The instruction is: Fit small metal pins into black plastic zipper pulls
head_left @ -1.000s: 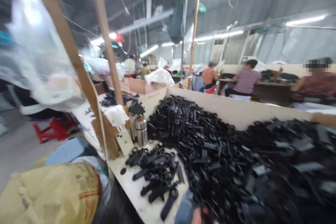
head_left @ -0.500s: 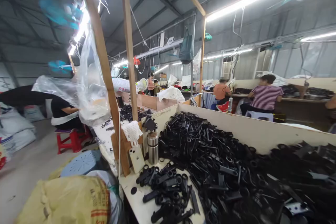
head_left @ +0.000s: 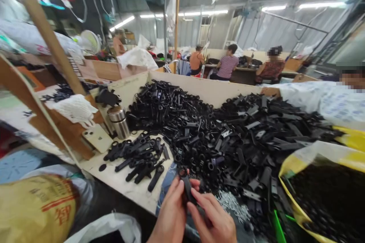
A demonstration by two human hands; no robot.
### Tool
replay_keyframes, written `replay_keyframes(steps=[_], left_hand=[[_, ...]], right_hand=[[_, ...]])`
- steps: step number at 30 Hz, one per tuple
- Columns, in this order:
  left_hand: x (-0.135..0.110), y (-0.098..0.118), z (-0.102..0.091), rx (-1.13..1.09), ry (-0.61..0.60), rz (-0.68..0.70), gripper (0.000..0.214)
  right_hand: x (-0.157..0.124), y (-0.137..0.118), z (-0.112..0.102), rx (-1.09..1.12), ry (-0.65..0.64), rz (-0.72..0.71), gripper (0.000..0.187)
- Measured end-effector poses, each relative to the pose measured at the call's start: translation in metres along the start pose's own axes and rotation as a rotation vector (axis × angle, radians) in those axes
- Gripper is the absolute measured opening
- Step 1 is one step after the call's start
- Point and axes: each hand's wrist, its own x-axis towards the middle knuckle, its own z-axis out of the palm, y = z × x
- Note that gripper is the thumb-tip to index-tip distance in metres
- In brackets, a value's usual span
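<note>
Low in the head view, both my hands are closed round one black plastic handle-like part [head_left: 186, 185] with a ring at its top end. My left hand [head_left: 172, 209] grips it from the left, thumb along its side. The fingers of my right hand [head_left: 213, 212] pinch its lower part, which they partly hide. Beyond my hands spreads a big heap of similar black parts [head_left: 182, 121]. Left of them, a smaller group of black ring-ended parts [head_left: 139, 155] lies on the pale tabletop [head_left: 114, 176]. Small silvery metal pieces [head_left: 234, 205] lie close to my right hand.
A yellow-edged sack [head_left: 288, 182] of small black pieces stands at right, beside a green container edge [head_left: 279, 228]. A steel flask [head_left: 118, 121] and a phone [head_left: 97, 138] are at left, near a wooden post [head_left: 54, 38]. Several people sit farther back.
The view has swung right and downward. Both my hands, holding the black part, have come into view, along with the metal pieces and the yellow-edged sack.
</note>
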Motion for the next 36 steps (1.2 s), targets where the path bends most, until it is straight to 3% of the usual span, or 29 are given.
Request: replay_keyframes(steps=[5,12,17,21,23,25,29,33,36], left_hand=[[-0.005,0.014,-0.001,-0.010,0.016,-0.081,0.043],[-0.006,0.007,0.005,0.026,0.038,-0.124,0.055],[-0.004,-0.004,-0.001,0.201,-0.002,-0.043,0.052],[0.000,-0.008,-0.012,0.377,-0.002,0.045,0.053],[0.002,-0.006,-0.018,0.468,-0.019,0.056,0.052],[0.003,-0.002,-0.022,0.578,-0.090,0.051,0.050],[-0.005,0.006,-0.027,0.813,-0.247,0.001,0.057],[-0.026,0.019,-0.028,0.912,-0.314,0.028,0.072],[-0.039,0.025,-0.030,0.947,-0.376,0.075,0.074]], right_hand=[[-0.009,0.005,0.006,0.116,0.012,0.044,0.030],[0.001,-0.001,-0.003,0.050,0.008,0.022,0.029],[0.003,-0.006,-0.003,-0.065,0.010,-0.046,0.029],[-0.002,-0.008,-0.001,-0.026,-0.008,-0.011,0.030],[0.000,-0.009,-0.005,0.074,-0.076,0.114,0.026],[0.005,-0.008,-0.010,0.174,-0.123,0.347,0.022],[0.020,-0.001,-0.016,0.426,-0.159,0.788,0.035],[0.024,-0.002,-0.017,0.911,-0.324,0.954,0.040],[0.016,-0.010,-0.016,0.981,-0.351,0.978,0.038]])
